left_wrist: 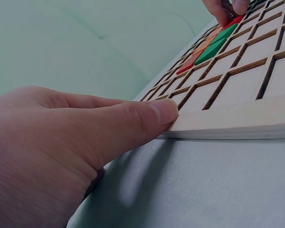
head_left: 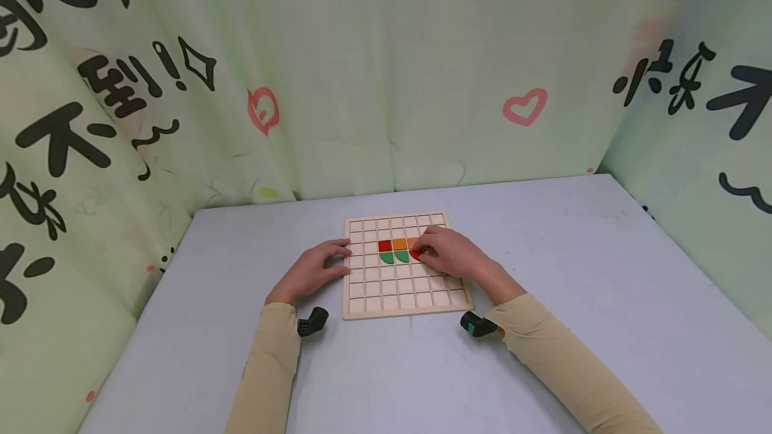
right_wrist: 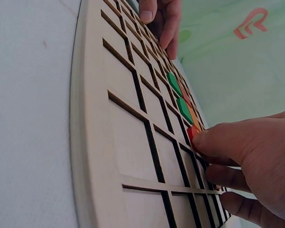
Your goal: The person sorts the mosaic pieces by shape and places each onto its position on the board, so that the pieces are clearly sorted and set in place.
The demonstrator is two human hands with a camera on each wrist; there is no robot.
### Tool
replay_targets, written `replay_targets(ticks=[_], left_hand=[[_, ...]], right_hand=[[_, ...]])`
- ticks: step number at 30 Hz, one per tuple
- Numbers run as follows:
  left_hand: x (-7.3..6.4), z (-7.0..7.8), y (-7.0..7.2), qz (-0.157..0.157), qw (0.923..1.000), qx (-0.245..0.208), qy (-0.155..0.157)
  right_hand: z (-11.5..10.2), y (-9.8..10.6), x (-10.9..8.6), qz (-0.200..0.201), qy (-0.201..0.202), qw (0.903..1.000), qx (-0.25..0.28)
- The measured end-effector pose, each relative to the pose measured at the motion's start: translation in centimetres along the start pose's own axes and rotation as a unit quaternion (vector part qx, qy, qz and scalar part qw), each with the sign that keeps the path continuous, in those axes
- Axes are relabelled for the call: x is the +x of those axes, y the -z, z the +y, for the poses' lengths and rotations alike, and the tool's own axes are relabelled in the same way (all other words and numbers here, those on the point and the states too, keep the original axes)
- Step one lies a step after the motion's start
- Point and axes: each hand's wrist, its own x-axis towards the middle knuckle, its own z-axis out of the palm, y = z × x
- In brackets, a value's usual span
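A square wooden grid board point(head_left: 364, 313) lies on the table. My left hand point(head_left: 310, 270) rests at its left edge; in the left wrist view the thumb point(left_wrist: 164, 111) touches the rim. Over the board, my right hand point(head_left: 454, 253) holds a red piece with a curved edge point(head_left: 415, 255) between thumb and fingers, partly hidden by them. A red square point(head_left: 384, 246) and an orange square point(head_left: 399, 244) sit in neighbouring cells, with another orange piece point(head_left: 412, 242) partly covered by the right fingers. Below them are two green quarter-round pieces point(head_left: 387, 258).
The board stands on a white-covered table point(head_left: 543, 240). A pale green curtain point(head_left: 392, 86) with dark lettering and red hearts hangs behind and at both sides. Black wrist cameras point(head_left: 312, 321) sit close to the board's front corners.
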Motion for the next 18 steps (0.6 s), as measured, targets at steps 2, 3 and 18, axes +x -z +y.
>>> replay_targets(ticks=[2,3,18], left_hand=[[0.02,0.00,-0.01,0.000,1.0000,0.000,-0.001],[0.00,-0.01,-0.02,0.001,1.0000,0.001,-0.002],[-0.05,0.00,-0.03,0.002,1.0000,0.000,-0.006]], right_hand=[[0.00,-0.02,0.00,0.000,-0.001,1.0000,0.001],[0.01,-0.03,-0.01,0.000,-0.001,1.0000,0.001],[0.38,0.74,-0.98,0.001,-0.020,0.9995,0.023]])
